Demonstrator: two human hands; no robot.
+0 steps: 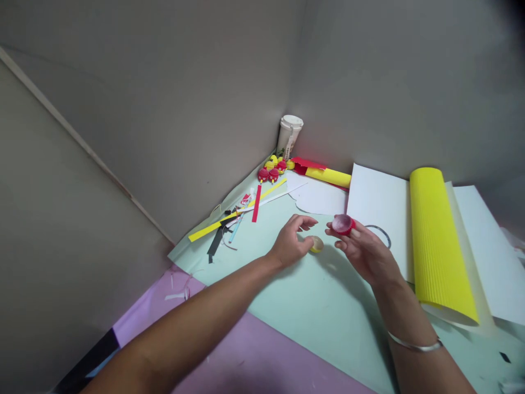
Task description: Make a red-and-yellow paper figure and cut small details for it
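The right hand (371, 254) held the red paper cup (343, 224), hollow upward, on its fingers; loose support could have let it tip. The left hand (290, 241) had curved fingers, its thumb at the yellow paper cup (316, 244); a grip could not be confirmed. A thumb nudge could have slid this cup. Both cups showed pale interiors. At the tabletop's (340, 306) far corner stood a lidded tumbler (290, 134), contents hidden.
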